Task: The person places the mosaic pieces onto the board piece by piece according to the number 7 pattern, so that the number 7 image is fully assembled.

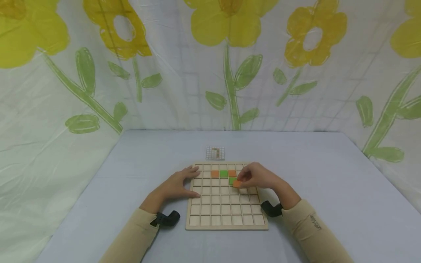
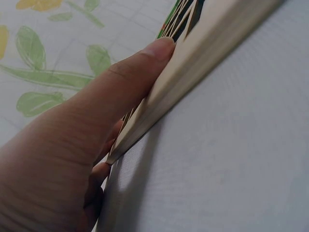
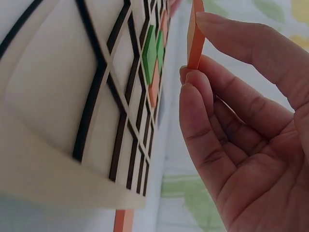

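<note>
Tile (image 1: 236, 184), orange, is pinched by the right hand (image 1: 259, 176), held just above the board (image 1: 227, 228); 1 green square (image 1: 231, 180) lies just to this hand's left, nearer it than the left hand (image 1: 173, 185), whose thumb and fingers spread apart on the board's edge.

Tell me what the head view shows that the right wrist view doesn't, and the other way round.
Only the head view: a small gridded card beyond the board, and the person's beige sleeves.

Only the right wrist view: another orange piece past the board's edge, partly cut off by the frame.

Both: the right hand pinching an orange tile, green tiles and orange ones on the board, and the flowered backdrop.
</note>
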The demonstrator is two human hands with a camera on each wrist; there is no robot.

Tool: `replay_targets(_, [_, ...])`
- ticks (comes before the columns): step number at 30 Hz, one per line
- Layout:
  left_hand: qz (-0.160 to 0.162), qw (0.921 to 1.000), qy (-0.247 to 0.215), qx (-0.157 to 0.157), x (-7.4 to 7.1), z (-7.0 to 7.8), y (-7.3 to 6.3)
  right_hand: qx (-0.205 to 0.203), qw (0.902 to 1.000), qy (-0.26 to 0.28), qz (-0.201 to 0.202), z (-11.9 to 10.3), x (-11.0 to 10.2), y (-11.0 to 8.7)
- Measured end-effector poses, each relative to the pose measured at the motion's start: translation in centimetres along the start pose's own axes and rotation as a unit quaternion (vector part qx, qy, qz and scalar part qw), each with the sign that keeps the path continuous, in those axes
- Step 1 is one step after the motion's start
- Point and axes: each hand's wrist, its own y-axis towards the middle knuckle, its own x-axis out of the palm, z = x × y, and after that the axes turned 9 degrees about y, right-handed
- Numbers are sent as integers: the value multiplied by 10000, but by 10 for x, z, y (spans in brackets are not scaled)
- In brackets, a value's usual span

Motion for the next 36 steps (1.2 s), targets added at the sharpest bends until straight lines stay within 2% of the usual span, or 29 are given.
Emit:
replay_targets(6, [-20,10000,6,-25,0,1,0,-120,9999,-12,-102,2,8,6])
replay_targets(17, [-10,10000,-39,-38,1,-1,0,-13,9995,-63,-306,12,16,8])
replay_targets(36, [4,9999,102,48,1,0,1,-25,9995,-132,-276,6,17,6])
